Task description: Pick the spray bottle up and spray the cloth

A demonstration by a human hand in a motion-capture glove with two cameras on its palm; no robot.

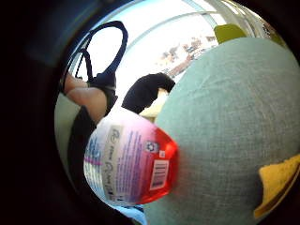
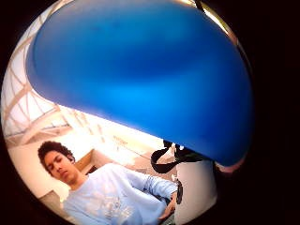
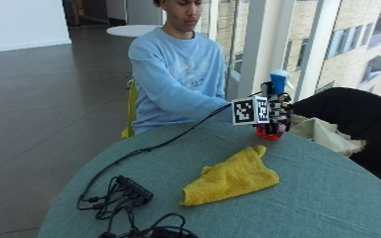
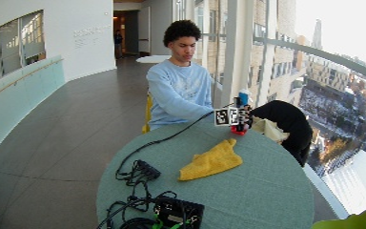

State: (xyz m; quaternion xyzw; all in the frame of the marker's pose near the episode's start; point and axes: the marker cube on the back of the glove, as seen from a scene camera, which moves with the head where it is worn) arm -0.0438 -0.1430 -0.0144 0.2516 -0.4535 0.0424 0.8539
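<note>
In the outside view my gloved right hand (image 3: pixel 276 113) grips the spray bottle (image 3: pixel 278 82) round its neck at the far side of the round table (image 3: pixel 309 198). The bottle has a blue spray head and a red base (image 3: pixel 268 133), which sits at or just above the tabletop; I cannot tell which. The blue head (image 2: pixel 140 70) fills the thumb side palm view. The little finger side view shows the labelled red base (image 1: pixel 136 161) beside the table. The yellow cloth (image 3: pixel 233 176) lies crumpled in the middle of the table, nearer the camera than the bottle and apart from it.
Black cables and a power strip (image 3: pixel 132 190) lie at the table's near left. A black jacket (image 3: pixel 355 116) and a beige cloth (image 3: pixel 322 134) hang over a chair beside the bottle. A black box (image 4: pixel 178 212) sits at the table's front edge.
</note>
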